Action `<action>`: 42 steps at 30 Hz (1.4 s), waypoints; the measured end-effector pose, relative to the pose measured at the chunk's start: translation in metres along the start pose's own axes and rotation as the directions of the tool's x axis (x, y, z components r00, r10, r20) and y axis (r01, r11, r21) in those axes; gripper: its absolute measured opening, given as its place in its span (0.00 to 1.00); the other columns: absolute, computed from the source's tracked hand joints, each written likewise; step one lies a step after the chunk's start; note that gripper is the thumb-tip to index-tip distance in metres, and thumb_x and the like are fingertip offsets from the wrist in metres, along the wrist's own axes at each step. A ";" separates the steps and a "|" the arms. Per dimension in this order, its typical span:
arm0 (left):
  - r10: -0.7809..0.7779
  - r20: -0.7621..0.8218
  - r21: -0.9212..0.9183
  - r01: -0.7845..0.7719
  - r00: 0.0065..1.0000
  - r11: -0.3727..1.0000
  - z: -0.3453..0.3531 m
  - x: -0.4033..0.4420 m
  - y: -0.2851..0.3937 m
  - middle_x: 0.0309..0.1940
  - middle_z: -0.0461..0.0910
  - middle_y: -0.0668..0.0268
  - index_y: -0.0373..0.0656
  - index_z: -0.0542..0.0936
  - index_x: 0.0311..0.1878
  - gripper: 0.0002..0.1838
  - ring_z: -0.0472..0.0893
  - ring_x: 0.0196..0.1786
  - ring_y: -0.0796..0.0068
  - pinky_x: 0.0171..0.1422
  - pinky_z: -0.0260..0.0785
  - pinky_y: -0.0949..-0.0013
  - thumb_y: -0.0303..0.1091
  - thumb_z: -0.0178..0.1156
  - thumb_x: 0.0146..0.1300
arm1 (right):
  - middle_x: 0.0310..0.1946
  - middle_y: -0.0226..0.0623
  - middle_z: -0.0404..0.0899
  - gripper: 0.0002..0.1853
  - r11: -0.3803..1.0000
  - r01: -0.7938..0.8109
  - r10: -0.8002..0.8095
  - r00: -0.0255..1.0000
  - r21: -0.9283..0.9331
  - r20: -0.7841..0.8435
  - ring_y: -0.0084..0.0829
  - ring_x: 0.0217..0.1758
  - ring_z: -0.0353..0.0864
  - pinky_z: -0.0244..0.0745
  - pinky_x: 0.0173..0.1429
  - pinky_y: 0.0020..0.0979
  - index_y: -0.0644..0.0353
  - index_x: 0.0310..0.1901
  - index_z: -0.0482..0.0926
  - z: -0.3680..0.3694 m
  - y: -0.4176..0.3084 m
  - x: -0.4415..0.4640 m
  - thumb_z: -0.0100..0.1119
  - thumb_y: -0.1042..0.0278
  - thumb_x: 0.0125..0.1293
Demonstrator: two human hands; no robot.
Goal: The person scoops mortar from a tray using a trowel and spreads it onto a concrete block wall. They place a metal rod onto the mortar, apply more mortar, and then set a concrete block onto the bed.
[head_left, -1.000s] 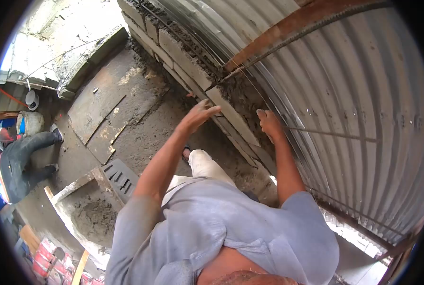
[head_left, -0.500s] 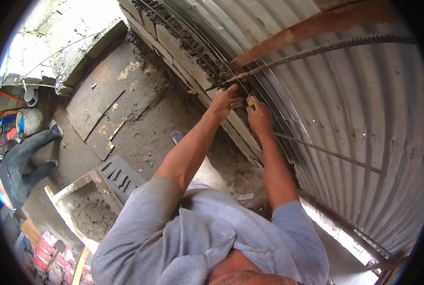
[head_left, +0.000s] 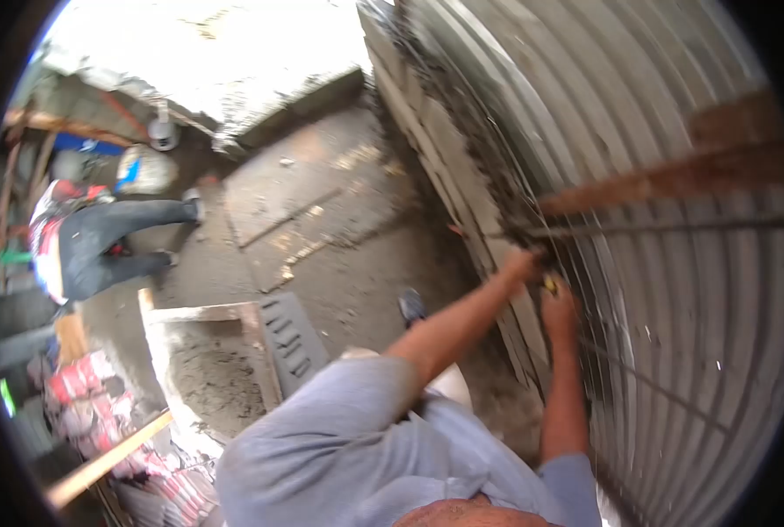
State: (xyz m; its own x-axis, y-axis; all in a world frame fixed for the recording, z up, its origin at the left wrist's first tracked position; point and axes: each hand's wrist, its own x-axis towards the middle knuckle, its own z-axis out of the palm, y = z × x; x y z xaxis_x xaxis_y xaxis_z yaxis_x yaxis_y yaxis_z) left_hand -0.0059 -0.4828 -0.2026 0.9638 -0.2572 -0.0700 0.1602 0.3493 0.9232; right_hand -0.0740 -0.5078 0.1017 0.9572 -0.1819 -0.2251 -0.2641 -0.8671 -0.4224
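Observation:
Beside the row of blocks, my right hand (head_left: 561, 309) is closed around a yellow-handled trowel (head_left: 550, 284), its far end dark and blurred. My left hand (head_left: 522, 263) is just left of it, at the block wall's edge; motion smears its fingers. The grey block wall (head_left: 440, 132) runs diagonally past both hands, with rough wet-looking mortar (head_left: 489, 158) along its top. A thin rebar (head_left: 638, 226) reaches over from the right, close to where my hands are.
Corrugated metal sheeting (head_left: 690, 290) rises right of the wall, crossed by a wooden beam (head_left: 673, 180). A mixing box (head_left: 201, 314) of mortar stands lower left beside a slotted grey block (head_left: 295, 329). Another person (head_left: 102, 241) bends near a bucket (head_left: 151, 171). Torn cement bags (head_left: 89, 386) lie below.
The camera view has swung, so the scene appears shifted right and down. Both hands stay at the wall by the rebar. My right hand keeps the trowel.

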 end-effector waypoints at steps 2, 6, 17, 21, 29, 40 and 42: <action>-0.430 -0.092 -0.375 0.369 0.898 0.851 0.008 -0.014 0.134 0.42 0.83 0.63 0.43 0.79 0.53 0.17 0.83 0.41 0.66 0.42 0.76 0.62 0.41 0.64 0.65 | 0.55 0.50 0.80 0.23 0.995 0.094 -0.095 0.995 -0.045 -0.017 0.49 0.58 0.79 0.73 0.61 0.41 0.63 0.59 0.76 -0.011 0.003 0.009 0.61 0.70 0.62; -0.626 -0.210 -0.498 0.469 0.751 0.729 0.018 -0.019 0.200 0.46 0.79 0.57 0.37 0.74 0.55 0.27 0.82 0.41 0.59 0.37 0.79 0.59 0.45 0.68 0.60 | 0.54 0.53 0.79 0.22 1.000 0.008 -0.008 1.000 0.006 -0.006 0.51 0.57 0.79 0.73 0.61 0.42 0.66 0.58 0.76 -0.021 -0.015 -0.004 0.60 0.71 0.61; -0.407 -0.302 -0.011 0.424 0.862 0.906 -0.001 0.000 0.105 0.50 0.77 0.52 0.32 0.69 0.58 0.29 0.82 0.42 0.58 0.34 0.80 0.56 0.43 0.64 0.62 | 0.54 0.53 0.79 0.23 0.986 -0.152 0.143 0.983 0.072 0.115 0.50 0.59 0.78 0.72 0.63 0.40 0.67 0.58 0.76 -0.026 -0.035 -0.003 0.60 0.73 0.60; -0.526 -0.210 -0.245 0.477 0.824 0.844 0.006 -0.009 0.124 0.55 0.76 0.50 0.31 0.66 0.64 0.35 0.82 0.47 0.52 0.41 0.80 0.54 0.42 0.67 0.60 | 0.55 0.53 0.79 0.22 0.980 -0.073 0.085 0.995 0.186 -0.058 0.49 0.59 0.79 0.71 0.64 0.41 0.67 0.59 0.75 -0.032 -0.018 -0.017 0.59 0.72 0.62; -0.020 -0.485 0.554 0.325 0.874 0.766 0.020 -0.045 0.240 0.71 0.58 0.41 0.33 0.52 0.75 0.47 0.58 0.74 0.40 0.74 0.56 0.52 0.37 0.67 0.57 | 0.56 0.51 0.79 0.22 0.984 -0.141 0.126 0.982 -0.106 -0.139 0.48 0.60 0.78 0.71 0.64 0.41 0.65 0.59 0.76 0.001 0.048 -0.052 0.60 0.69 0.63; 0.095 -0.025 0.749 -0.044 0.995 0.661 -0.017 -0.030 0.193 0.76 0.50 0.47 0.33 0.49 0.76 0.47 0.48 0.79 0.45 0.76 0.51 0.48 0.38 0.64 0.59 | 0.54 0.50 0.80 0.23 0.990 -0.128 0.121 0.986 -0.051 -0.115 0.49 0.58 0.79 0.73 0.61 0.41 0.62 0.59 0.76 -0.007 0.020 -0.050 0.61 0.66 0.63; -0.024 0.046 0.741 -0.018 0.999 0.671 -0.025 -0.030 0.212 0.76 0.50 0.47 0.33 0.48 0.76 0.49 0.48 0.78 0.43 0.77 0.49 0.48 0.40 0.65 0.59 | 0.54 0.52 0.79 0.22 0.992 -0.036 0.065 0.967 0.121 -0.245 0.52 0.58 0.78 0.72 0.61 0.42 0.62 0.61 0.74 0.000 0.026 -0.060 0.57 0.66 0.65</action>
State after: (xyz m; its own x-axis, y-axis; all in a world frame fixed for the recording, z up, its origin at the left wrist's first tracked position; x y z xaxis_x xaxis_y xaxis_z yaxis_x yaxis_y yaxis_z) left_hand 0.0048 -0.3791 -0.0145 0.9489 -0.3066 -0.0745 -0.0677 -0.4283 0.9011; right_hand -0.1385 -0.5197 0.1041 0.9378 -0.3460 -0.0299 -0.3107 -0.7973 -0.5175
